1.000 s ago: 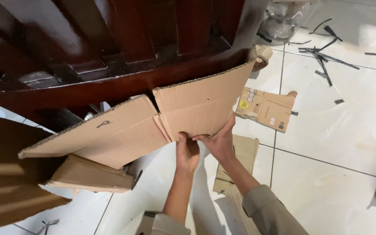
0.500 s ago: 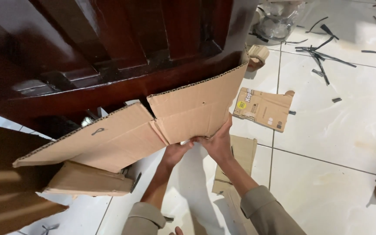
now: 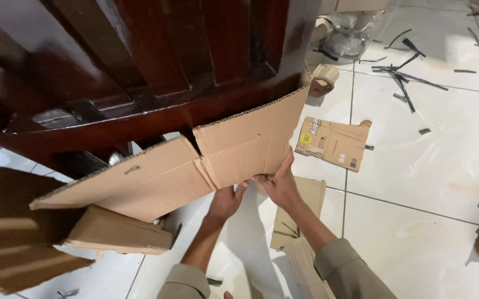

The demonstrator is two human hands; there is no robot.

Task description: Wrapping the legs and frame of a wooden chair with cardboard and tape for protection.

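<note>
Both hands' grip pinches the cardboard sheet [image 3: 195, 160], long axis rising rightward.

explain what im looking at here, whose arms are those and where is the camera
The camera sits on a person's head and looks down, so the two arms rising from the bottom edge are that person's own. Both bare hands, the left hand and the right hand, hold the lower edge of a large flattened cardboard sheet, each with a closed grip. The sheet leans against dark red-brown wooden furniture. On the white tiled floor lie a smaller printed cardboard piece, another cardboard scrap under the arms, black strips and a clear plastic bag.
</note>
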